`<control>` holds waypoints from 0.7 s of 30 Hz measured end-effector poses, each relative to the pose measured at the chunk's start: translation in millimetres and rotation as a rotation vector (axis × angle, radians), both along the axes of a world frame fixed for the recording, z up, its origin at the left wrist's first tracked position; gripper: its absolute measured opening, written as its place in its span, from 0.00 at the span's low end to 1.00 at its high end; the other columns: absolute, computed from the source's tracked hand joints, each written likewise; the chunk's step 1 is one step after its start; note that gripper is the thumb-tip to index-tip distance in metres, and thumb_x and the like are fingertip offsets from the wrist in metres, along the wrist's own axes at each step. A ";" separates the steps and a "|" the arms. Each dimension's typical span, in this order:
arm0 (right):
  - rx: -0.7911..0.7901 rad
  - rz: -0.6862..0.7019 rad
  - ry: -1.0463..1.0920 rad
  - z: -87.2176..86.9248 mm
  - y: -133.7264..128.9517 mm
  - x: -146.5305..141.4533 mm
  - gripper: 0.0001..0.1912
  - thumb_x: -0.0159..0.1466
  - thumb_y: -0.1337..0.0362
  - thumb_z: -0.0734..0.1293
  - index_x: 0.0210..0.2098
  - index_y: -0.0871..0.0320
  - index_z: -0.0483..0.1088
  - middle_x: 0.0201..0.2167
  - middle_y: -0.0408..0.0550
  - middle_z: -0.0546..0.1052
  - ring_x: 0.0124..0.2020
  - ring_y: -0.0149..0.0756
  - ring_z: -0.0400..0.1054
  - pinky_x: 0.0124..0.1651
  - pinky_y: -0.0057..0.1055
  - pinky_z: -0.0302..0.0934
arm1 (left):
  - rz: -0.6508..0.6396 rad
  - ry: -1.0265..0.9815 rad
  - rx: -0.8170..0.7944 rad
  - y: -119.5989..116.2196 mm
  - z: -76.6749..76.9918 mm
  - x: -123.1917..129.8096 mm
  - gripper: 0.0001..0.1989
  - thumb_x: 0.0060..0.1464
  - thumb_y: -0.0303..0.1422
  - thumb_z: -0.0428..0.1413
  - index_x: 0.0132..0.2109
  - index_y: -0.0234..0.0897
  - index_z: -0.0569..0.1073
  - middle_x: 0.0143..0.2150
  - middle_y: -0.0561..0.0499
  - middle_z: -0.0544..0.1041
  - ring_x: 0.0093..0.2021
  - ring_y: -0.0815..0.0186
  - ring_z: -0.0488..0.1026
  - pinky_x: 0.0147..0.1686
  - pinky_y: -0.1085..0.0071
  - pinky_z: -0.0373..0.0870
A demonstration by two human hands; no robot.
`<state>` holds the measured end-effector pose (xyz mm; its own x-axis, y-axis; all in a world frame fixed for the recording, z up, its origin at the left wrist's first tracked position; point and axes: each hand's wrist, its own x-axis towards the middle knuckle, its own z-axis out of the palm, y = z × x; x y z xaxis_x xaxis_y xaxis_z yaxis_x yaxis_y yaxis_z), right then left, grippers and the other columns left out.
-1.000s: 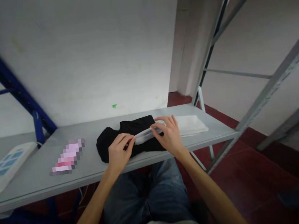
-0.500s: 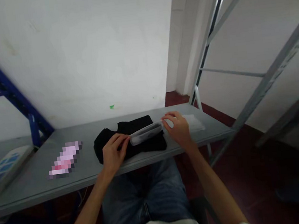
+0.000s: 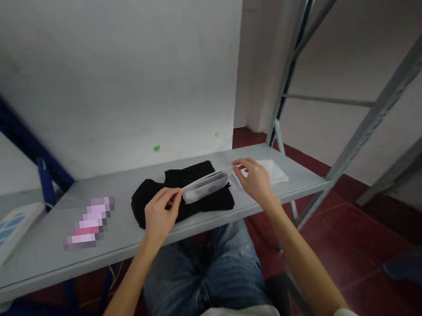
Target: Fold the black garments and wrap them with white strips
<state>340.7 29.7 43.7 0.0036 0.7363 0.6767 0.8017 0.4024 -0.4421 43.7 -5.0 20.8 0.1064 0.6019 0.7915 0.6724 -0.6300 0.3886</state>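
1. While the left hand (image 3: 162, 210) pinches one end of a white folded sleeve (image 3: 206, 188), thumb and fingers close together, the right hand (image 3: 255, 178) grips the other end of its upper edge in a narrow pinch.
2. White folded sleeve: thin, pale, slightly glossy; plastic or paper, cannot tell which. Long and narrow, drawn into a shallow trough with rounded sides, faint grey mark on the front. Location: between the two hands, over the black cloth. Likely fault: a crease or tear along the upper edge, should the hands pull unevenly; a slip at the right end, since only fingertips hold it.
3. Black cloth (image 3: 216, 201): matt, soft-looking, bunched at left, flatter at right, notched along its far side. Lies below the sleeve, close to the near edge of the desk (image 3: 124, 220). Likely fault: being dragged off that edge, if a wrist or the sleeve catches it.
4. White flat sheets (image 3: 273, 171): thin, roughly rectangular, beside the right hand. Likely fault — a sideways shift, if the hand brushes them.
5. Desk: smooth, grey, hard-edged. At left, a pink item, blurred out (image 3: 91, 219); farther left, a white case with blue panels (image 3: 7, 239).
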 end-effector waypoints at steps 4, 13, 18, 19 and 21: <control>0.074 -0.026 -0.063 6.2 -7.6 -8.9 0.12 0.69 0.66 0.64 0.49 0.54 0.77 0.47 0.52 0.78 0.49 0.46 0.72 0.53 0.39 0.66 | -0.041 -0.021 -0.034 -2.4 -2.9 3.8 0.11 0.68 0.38 0.56 0.42 0.39 0.79 0.37 0.51 0.81 0.33 0.69 0.76 0.34 0.74 0.73; -0.107 0.161 -0.228 18.4 -30.7 -37.6 0.08 0.71 0.65 0.67 0.41 0.52 0.80 0.38 0.46 0.81 0.40 0.38 0.73 0.43 0.31 0.62 | -0.040 -0.033 -0.083 -8.6 -3.0 10.6 0.11 0.68 0.40 0.56 0.43 0.40 0.80 0.39 0.51 0.84 0.32 0.68 0.78 0.35 0.73 0.75; -0.137 0.077 -0.232 22.7 -35.5 -37.5 0.10 0.74 0.60 0.65 0.45 0.52 0.80 0.36 0.45 0.82 0.38 0.38 0.73 0.42 0.31 0.60 | -0.076 -0.039 -0.130 -13.2 -3.1 13.6 0.13 0.68 0.41 0.55 0.45 0.41 0.81 0.37 0.53 0.85 0.34 0.67 0.81 0.36 0.74 0.77; -0.131 0.064 -0.242 23.8 -36.4 -37.2 0.11 0.74 0.60 0.65 0.45 0.52 0.80 0.37 0.46 0.82 0.40 0.39 0.73 0.42 0.31 0.60 | -0.082 -0.039 -0.142 -14.2 -3.1 14.6 0.12 0.68 0.41 0.55 0.46 0.41 0.81 0.36 0.53 0.85 0.33 0.67 0.82 0.36 0.74 0.77; -0.143 0.048 -0.283 26.1 -38.4 -36.9 0.11 0.74 0.61 0.66 0.44 0.53 0.81 0.38 0.48 0.81 0.44 0.40 0.73 0.42 0.31 0.61 | -0.091 -0.039 -0.166 -15.6 -3.7 16.2 0.12 0.69 0.41 0.55 0.47 0.42 0.81 0.35 0.54 0.85 0.33 0.68 0.82 0.36 0.75 0.77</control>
